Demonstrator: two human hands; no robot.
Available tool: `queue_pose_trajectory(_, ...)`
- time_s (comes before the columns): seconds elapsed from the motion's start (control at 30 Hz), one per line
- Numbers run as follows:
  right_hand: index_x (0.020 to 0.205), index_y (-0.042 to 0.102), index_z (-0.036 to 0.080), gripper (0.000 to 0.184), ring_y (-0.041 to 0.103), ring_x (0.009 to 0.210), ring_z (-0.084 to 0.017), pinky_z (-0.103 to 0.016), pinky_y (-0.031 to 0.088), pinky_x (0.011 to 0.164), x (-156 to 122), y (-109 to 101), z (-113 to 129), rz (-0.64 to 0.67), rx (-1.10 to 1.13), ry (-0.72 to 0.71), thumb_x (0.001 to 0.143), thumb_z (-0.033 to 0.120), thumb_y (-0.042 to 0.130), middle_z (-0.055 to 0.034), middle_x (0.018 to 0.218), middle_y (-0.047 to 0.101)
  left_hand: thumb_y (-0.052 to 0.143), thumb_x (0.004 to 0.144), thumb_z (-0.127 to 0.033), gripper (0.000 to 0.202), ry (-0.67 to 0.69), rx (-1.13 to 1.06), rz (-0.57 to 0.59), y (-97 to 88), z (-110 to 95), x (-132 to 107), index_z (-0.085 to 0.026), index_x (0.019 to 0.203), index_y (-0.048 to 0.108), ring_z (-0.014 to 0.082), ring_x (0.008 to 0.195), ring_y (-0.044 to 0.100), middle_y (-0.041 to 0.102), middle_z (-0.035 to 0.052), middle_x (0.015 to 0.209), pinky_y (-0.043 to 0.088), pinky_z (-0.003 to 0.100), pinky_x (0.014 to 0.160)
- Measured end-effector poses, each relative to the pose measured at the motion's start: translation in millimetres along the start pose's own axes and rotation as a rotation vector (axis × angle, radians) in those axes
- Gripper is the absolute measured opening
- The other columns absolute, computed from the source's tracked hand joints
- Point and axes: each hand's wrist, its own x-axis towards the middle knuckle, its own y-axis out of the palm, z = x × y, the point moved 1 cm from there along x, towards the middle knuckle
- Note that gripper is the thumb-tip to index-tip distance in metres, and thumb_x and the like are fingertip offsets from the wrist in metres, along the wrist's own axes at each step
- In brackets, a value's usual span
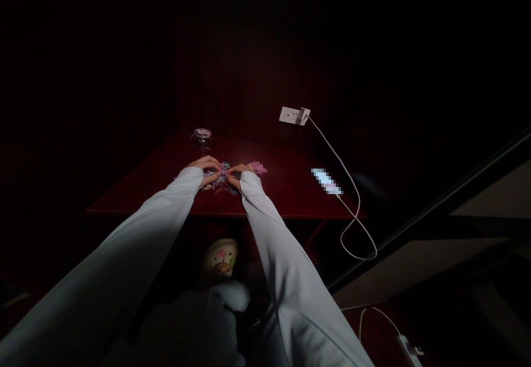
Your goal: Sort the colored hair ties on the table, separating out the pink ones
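Both my arms in pale long sleeves reach out over a dark red table [282, 190]. My left hand [206, 169] and my right hand [239, 173] meet fingertip to fingertip over a scatter of small coloured clips or rings [219, 187]. The fingers of both hands are pinched together on a tiny purple piece [224, 175] between them; what it is I cannot make out. A small pile of pink pieces [259, 167] lies just right of my right hand.
A small clear jar with a patterned lid [202, 136] stands behind my hands. A phone [327, 182] lies at the table's right, its white cable [350, 190] running to a wall socket [294, 115]. A patterned slipper [219, 259] shows below the table. The room is very dark.
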Motion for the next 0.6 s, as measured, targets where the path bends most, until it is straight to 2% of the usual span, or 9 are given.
queue_pose_trajectory(0.2, 0.100, 0.084, 0.031, 0.006, 0.055, 0.111, -0.023, -0.036, 0.046, 0.105, 0.8, 0.2, -1.8, 0.004, 0.004, 0.009, 0.097, 0.035, 0.081, -0.0011, 0.110, 0.077, 0.070, 0.091, -0.051, 0.030, 0.010, -0.027, 0.074, -11.7, -20.6, -3.0, -0.024, 0.097, 0.083, 0.0217, 0.101, 0.074, 0.078, 0.0068, 0.115, 0.062, 0.030, 0.081)
queue_pose_trajectory(0.33, 0.101, 0.084, 0.031, 0.008, 0.055, 0.111, -0.023, -0.036, 0.046, 0.105, -0.6, -0.6, -1.3, 0.008, 0.014, 0.004, 0.098, 0.035, 0.078, -0.0013, 0.109, 0.076, 0.072, 0.089, -0.048, 0.028, 0.001, -0.040, 0.096, -16.2, -26.4, -3.3, -0.024, 0.097, 0.083, 0.0216, 0.101, 0.074, 0.078, 0.0064, 0.115, 0.062, 0.030, 0.082)
queue_pose_trajectory(0.47, 0.103, 0.084, 0.030, 0.009, 0.056, 0.113, -0.023, -0.036, 0.046, 0.106, -1.6, -2.1, 1.3, 0.015, 0.002, 0.018, 0.098, 0.035, 0.078, -0.0014, 0.111, 0.077, 0.071, 0.090, -0.049, 0.029, -0.010, -0.044, 0.094, -13.9, -22.6, -2.6, -0.024, 0.096, 0.083, 0.0216, 0.101, 0.074, 0.078, 0.0065, 0.116, 0.062, 0.030, 0.082)
queue_pose_trajectory(0.6, 0.105, 0.084, 0.029, 0.010, 0.056, 0.115, -0.023, -0.036, 0.045, 0.108, -2.4, -3.6, 3.6, 0.020, -0.005, 0.013, 0.098, 0.035, 0.078, -0.0010, 0.113, 0.078, 0.071, 0.085, -0.053, 0.030, -0.018, -0.029, 0.039, -5.5, -9.2, 0.1, -0.025, 0.089, 0.082, 0.0217, 0.097, 0.073, 0.078, 0.0061, 0.111, 0.061, 0.032, 0.083)
